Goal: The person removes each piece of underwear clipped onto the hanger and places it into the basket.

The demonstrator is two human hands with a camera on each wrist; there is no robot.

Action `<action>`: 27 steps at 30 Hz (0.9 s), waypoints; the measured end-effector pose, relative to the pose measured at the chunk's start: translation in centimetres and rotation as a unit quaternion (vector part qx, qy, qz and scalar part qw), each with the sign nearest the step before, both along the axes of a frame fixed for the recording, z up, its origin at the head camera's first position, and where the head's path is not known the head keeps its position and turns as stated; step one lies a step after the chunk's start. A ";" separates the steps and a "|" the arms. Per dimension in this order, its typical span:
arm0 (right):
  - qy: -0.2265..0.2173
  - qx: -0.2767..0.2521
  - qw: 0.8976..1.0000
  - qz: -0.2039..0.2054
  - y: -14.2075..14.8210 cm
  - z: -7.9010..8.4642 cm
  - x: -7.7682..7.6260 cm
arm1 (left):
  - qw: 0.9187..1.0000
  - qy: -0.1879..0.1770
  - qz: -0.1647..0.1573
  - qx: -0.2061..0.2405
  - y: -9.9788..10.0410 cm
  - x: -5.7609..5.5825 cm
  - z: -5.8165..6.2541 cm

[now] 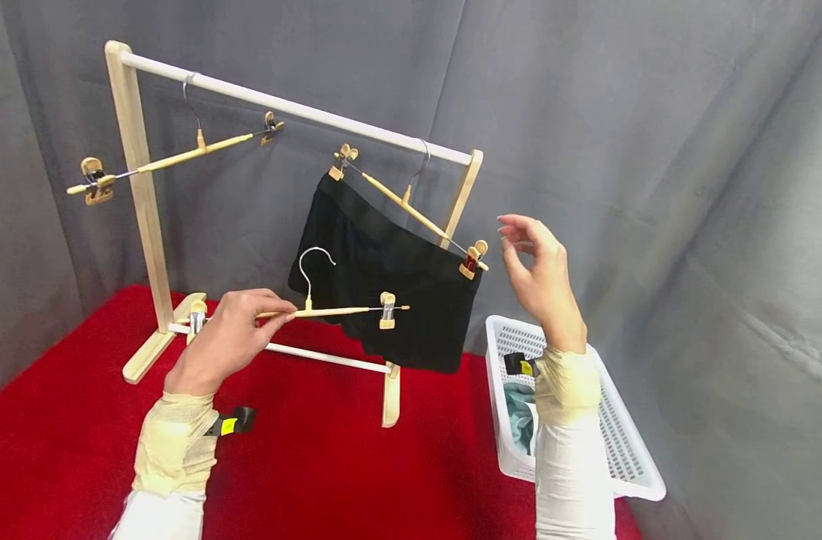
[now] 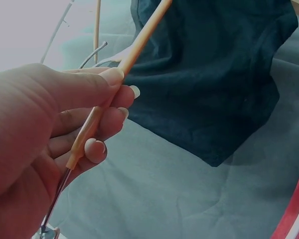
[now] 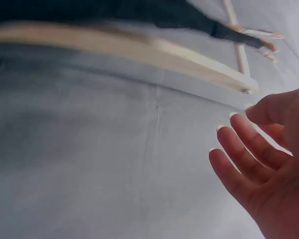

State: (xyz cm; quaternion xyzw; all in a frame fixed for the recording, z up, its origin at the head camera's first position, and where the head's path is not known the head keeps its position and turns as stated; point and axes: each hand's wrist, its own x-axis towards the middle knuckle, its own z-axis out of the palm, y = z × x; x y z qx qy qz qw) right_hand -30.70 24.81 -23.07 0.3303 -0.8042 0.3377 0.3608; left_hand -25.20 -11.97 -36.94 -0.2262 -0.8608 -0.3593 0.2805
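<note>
My left hand (image 1: 232,330) grips the wooden bar of a clip hanger (image 1: 340,310) between thumb and fingers, in front of the rack. The held hanger's hook points up and its two clips carry no garment. In the left wrist view the fingers curl round the hanger bar (image 2: 142,42). Behind it, black shorts (image 1: 411,300) hang by their waistband from the two clips of another hanger (image 1: 418,215) on the rack. To the right of those shorts, my right hand (image 1: 542,274) is raised with loosely bent fingers (image 3: 236,169), holding nothing.
A wooden rack with a white rail (image 1: 289,109) stands on a red cloth (image 1: 283,457). Another hanger (image 1: 188,155) without a garment hangs at its left end. At the right, a white basket (image 1: 643,469) holds a teal cloth (image 1: 517,412), partly behind my right arm.
</note>
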 end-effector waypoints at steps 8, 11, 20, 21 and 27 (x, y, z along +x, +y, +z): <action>-0.002 0.031 0.999 0.024 -2.6 2.5 -1.4 | 1.000 -0.007 0.005 -0.009 -0.8 -0.1 -0.9; 0.000 0.027 0.999 0.031 -3.8 3.4 -1.7 | 1.000 -0.012 0.010 -0.014 -1.0 0.0 -1.1; -0.015 0.012 0.998 0.067 -5.4 4.4 -2.6 | 1.000 0.009 0.005 -0.007 -1.1 -0.1 -1.1; -0.022 0.005 0.997 0.068 -5.4 4.4 -2.7 | 1.000 0.012 0.006 -0.005 -1.1 -0.1 -1.0; -0.039 -0.021 0.996 0.080 -5.2 4.4 -3.4 | 1.000 -0.003 -0.001 -0.004 -0.9 -0.2 -0.7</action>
